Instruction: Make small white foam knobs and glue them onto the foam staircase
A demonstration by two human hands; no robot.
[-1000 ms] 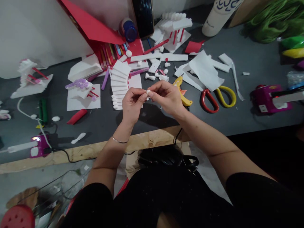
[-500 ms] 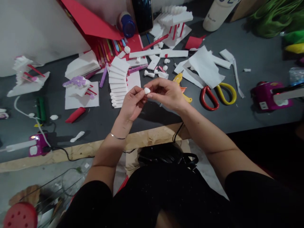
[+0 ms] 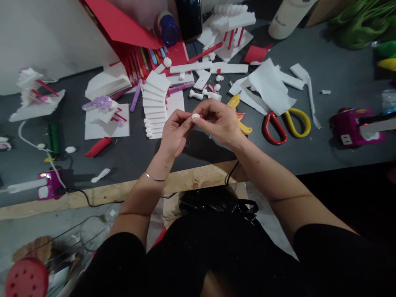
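Observation:
Between the fingertips of both hands is a small white lump (image 3: 195,116), soft-looking, perhaps crepe paper or clay; its exact kind I cannot tell. My left hand (image 3: 175,131) pinches it from the left. My right hand (image 3: 219,122) pinches it from the right, thumb and forefinger closed. Left of the hands lies a fanned row of white folded strips (image 3: 154,109), several with rounded ends. White twisted paper pieces (image 3: 196,95) rest just beyond the fingers. Partly behind my right hand lies a yellow-handled tool (image 3: 245,128).
Scissors with red and yellow handles (image 3: 274,128) lie to the right beside white paper sheets (image 3: 271,88). White models on red sticks stand at the back (image 3: 235,20) and left (image 3: 105,109). Purple devices (image 3: 352,128) sit at both ends. A pale bottle (image 3: 287,18) stands behind.
The white lump has turned between my fingertips and looks flatter and wider. Both hands stay close together; the whole view has shifted slightly.

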